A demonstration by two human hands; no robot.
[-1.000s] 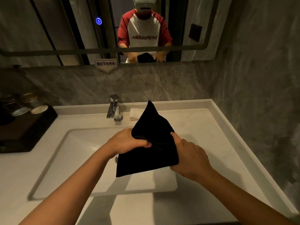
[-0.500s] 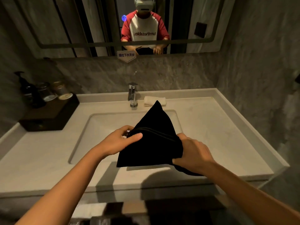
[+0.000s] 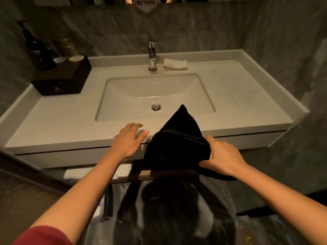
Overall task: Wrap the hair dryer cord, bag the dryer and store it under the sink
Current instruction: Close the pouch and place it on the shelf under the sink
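Left hand (image 3: 130, 139) now off the black bag (image 3: 177, 147), fingers spread, right hand (image 3: 223, 157) gripping its edge.

The right hand (image 3: 223, 158) clasps a black bag (image 3: 177, 144) at the surface's (image 3: 58, 124) near edge, its peaked corner pointing up over the sink (image 3: 123, 96). The left hand (image 3: 127, 140) hangs spread and empty just left of the bag. A tap (image 3: 152, 55) and folded cloth (image 3: 175, 64) sit far, and a dark box (image 3: 62, 80) far left.
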